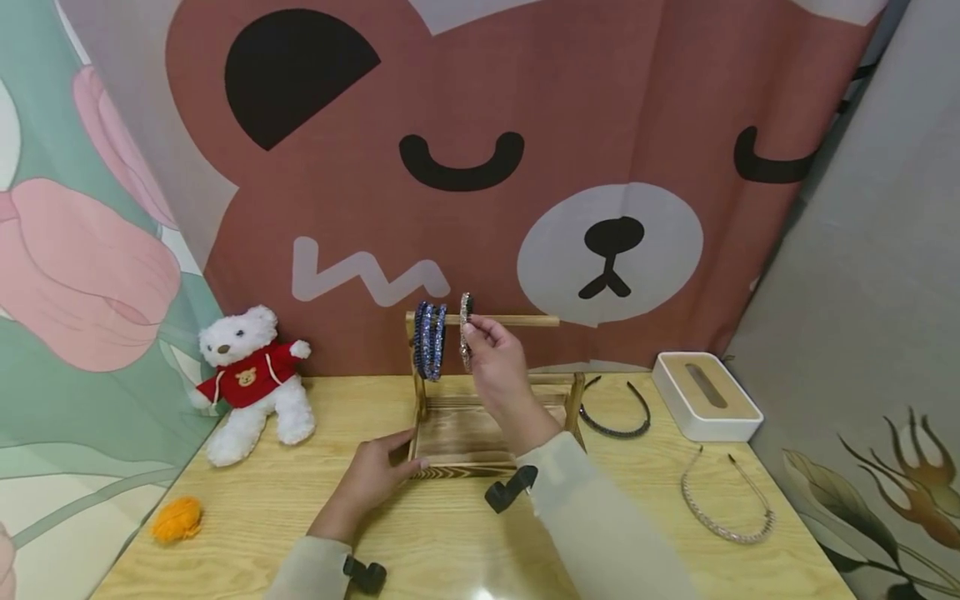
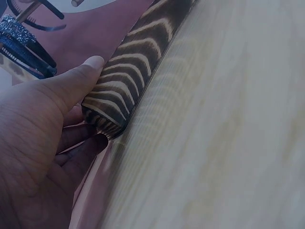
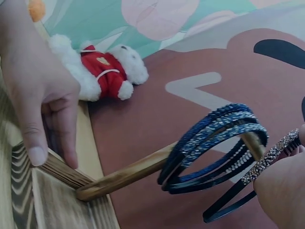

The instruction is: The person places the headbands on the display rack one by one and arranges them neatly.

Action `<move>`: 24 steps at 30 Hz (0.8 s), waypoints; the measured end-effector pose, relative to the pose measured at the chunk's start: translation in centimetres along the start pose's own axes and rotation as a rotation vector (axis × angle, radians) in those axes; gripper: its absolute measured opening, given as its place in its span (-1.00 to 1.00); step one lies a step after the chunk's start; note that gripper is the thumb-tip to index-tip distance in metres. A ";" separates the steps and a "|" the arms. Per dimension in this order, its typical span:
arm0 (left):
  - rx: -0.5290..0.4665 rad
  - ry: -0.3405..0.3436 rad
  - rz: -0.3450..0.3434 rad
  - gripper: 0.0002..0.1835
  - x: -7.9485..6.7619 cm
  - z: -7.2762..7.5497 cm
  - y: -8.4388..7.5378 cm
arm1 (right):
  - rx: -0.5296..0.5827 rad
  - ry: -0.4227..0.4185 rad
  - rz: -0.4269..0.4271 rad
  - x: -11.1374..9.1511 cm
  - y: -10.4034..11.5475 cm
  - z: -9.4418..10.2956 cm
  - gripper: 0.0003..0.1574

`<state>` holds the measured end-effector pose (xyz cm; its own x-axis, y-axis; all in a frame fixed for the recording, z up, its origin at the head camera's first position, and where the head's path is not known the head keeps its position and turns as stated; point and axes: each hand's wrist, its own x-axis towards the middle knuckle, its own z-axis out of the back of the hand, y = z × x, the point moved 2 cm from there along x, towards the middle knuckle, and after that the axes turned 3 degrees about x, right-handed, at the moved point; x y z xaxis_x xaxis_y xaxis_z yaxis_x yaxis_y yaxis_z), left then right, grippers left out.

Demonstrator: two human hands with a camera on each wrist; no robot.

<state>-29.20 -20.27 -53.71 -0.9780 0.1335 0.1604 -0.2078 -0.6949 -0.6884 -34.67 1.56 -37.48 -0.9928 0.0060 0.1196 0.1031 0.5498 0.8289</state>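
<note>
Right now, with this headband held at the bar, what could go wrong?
The sparkly headband, pinched by the right hand, might bump the blue headbands beside it. The bar has a free end, so a headband could slide off there. The left hand grips only one corner of the stand, so a hard push might twist it.

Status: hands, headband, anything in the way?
Left hand grips rack base. Right hand pinches glittery headband at the rod. Visible gap to the blue headbands.
</note>
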 end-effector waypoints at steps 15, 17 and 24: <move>0.000 -0.001 0.013 -0.32 0.2 0.0 0.0 | 0.021 -0.029 -0.021 0.2 -2.6 -0.2 -0.78; 0.003 0.001 0.017 -0.32 0.1 0.0 0.0 | 0.023 -0.023 -0.015 0.4 -2.8 -0.3 -0.77; -0.004 0.007 0.020 -0.32 0.0 0.1 -0.1 | 0.010 -0.016 -0.017 0.6 -3.2 -0.5 -0.79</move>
<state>-29.20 -20.24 -53.56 -0.9821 0.1246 0.1411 -0.1879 -0.6944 -0.6946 -35.52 -0.64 -39.75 -0.9953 0.0102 0.0967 0.0859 0.5579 0.8254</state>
